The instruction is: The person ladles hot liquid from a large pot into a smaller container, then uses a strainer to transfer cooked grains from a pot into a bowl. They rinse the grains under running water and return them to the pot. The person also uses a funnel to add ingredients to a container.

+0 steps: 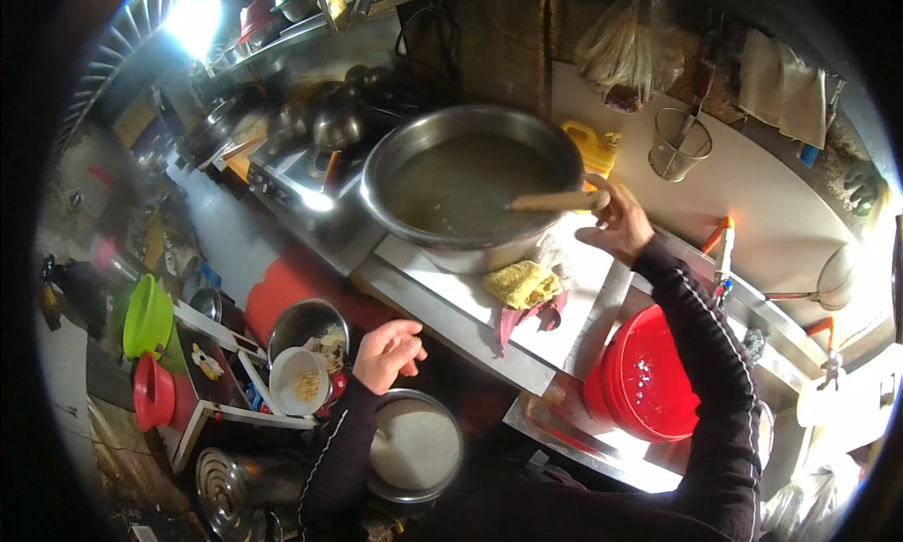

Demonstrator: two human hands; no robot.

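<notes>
A large metal basin of cloudy liquid stands on the white worktop before me. A wooden handle slants over its right side, its other end hidden in the liquid. My right hand is at the handle's outer end, thumb and fingers apart; whether it grips the wood I cannot tell. Below the basin, a yellow sponge lies on a dark red cloth. My left hand hovers with loosely bent fingers and nothing in it, above a metal pot of whitish contents and beside a white bowl.
A red plastic bucket stands in the sink area at right, near a tap. Behind the basin is a yellow jug. A kettle sits on the stove to the left. Green and red basins rest at lower left.
</notes>
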